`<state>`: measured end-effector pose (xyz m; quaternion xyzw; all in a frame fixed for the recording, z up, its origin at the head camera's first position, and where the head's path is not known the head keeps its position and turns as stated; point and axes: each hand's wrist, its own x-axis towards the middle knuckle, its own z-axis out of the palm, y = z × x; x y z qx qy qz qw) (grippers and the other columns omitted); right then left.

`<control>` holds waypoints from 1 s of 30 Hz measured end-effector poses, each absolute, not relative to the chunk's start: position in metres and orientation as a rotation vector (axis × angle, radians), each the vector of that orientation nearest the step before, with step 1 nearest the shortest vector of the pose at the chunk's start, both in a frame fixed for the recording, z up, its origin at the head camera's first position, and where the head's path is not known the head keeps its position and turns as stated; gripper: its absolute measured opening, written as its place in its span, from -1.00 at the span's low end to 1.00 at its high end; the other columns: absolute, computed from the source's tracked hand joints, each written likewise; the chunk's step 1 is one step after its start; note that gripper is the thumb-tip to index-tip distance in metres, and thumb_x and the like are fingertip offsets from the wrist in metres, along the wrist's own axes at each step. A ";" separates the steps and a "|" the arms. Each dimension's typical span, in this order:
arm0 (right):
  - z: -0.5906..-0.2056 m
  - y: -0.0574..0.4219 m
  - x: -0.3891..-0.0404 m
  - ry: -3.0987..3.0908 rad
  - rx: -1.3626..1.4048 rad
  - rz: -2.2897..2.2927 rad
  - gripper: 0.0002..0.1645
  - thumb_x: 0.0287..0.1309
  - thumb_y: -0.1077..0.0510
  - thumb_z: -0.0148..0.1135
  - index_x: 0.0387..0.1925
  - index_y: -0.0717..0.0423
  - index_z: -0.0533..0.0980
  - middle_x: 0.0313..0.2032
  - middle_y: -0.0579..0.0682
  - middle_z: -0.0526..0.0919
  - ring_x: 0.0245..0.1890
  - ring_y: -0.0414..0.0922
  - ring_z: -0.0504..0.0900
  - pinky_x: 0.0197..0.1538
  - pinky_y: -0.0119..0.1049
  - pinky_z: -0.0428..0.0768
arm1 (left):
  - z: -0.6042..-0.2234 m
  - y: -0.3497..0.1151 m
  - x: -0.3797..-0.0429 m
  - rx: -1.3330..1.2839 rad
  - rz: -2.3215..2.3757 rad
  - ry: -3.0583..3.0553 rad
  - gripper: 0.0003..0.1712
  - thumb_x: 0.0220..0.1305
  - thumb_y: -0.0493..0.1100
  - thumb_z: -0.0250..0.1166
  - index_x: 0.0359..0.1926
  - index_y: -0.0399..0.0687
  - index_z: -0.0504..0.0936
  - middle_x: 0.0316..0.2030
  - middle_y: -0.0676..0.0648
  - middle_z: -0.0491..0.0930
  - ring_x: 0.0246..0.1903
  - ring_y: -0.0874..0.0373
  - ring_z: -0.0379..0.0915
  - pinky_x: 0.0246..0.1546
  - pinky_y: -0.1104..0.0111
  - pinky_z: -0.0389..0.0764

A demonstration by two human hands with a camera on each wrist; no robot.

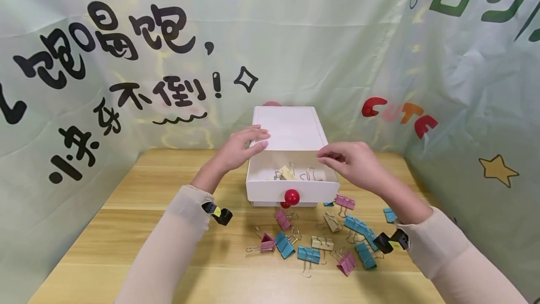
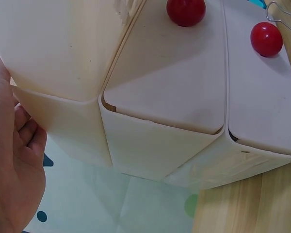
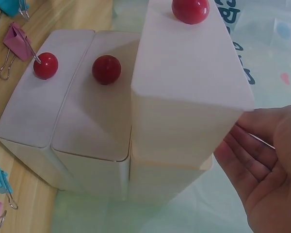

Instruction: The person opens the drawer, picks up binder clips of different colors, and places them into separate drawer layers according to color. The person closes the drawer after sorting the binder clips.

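A small white drawer cabinet (image 1: 291,128) stands on the table, its top drawer (image 1: 291,191) pulled forward. Inside lie cream binder clips (image 1: 286,172) with wire handles showing. My left hand (image 1: 242,147) rests on the cabinet's top at the left front edge, fingers loosely extended. Over the right side of the drawer, close to the cabinet's front corner, is my right hand (image 1: 356,163). Its fingers bend loosely, and nothing shows between them. In the right wrist view, the drawer hides the fingertips of the right hand (image 3: 276,160). The lower drawers (image 2: 169,73) are closed.
Several binder clips, including a blue one (image 1: 309,254), a pink one (image 1: 347,263) and a cream one (image 1: 322,243), lie scattered before the cabinet. Red round knobs (image 1: 292,196) stick out from the drawer fronts. A printed cloth (image 1: 295,60) hangs behind and beside the wooden table (image 1: 147,229).
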<state>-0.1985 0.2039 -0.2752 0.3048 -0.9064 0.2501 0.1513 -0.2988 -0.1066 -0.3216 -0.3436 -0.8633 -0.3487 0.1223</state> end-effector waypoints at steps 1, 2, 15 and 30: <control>-0.276 0.206 -0.198 -2.592 0.870 0.722 -0.85 0.22 0.22 0.32 -0.17 0.11 0.69 -0.28 -0.10 0.73 -0.32 -0.18 0.69 -0.23 -0.15 0.69 | -0.322 -0.107 -0.299 -1.000 -1.019 -2.521 -0.54 0.41 0.11 0.14 0.17 -0.02 0.61 0.24 0.02 0.50 0.38 0.14 0.15 0.40 0.14 0.11; -0.277 0.207 -0.196 -2.581 0.869 0.729 -0.85 0.23 0.21 0.32 -0.17 0.11 0.69 -0.28 -0.10 0.72 -0.31 -0.18 0.69 -0.23 -0.15 0.69 | -0.322 -0.107 -0.298 -0.998 -1.020 -2.522 -0.54 0.41 0.11 0.14 0.17 -0.02 0.61 0.24 0.02 0.50 0.38 0.14 0.15 0.40 0.14 0.11; -0.299 0.229 -0.181 -2.513 0.765 0.843 -0.74 0.30 0.09 0.26 -0.02 0.06 0.65 -0.12 -0.10 0.70 -0.20 -0.15 0.67 -0.16 -0.25 0.67 | -0.321 -0.107 -0.300 -1.002 -1.015 -2.522 -0.54 0.42 0.10 0.13 0.18 -0.02 0.60 0.25 0.02 0.49 0.38 0.14 0.14 0.40 0.14 0.10; -0.340 0.250 -0.178 -2.524 0.740 1.037 -0.66 0.29 0.18 0.26 0.08 0.08 0.58 -0.04 -0.02 0.68 -0.13 -0.16 0.65 -0.09 -0.45 0.61 | -0.322 -0.107 -0.300 -1.004 -1.026 -2.520 -0.51 0.41 0.12 0.13 0.20 -0.02 0.59 0.25 0.02 0.49 0.39 0.14 0.13 0.40 0.10 0.11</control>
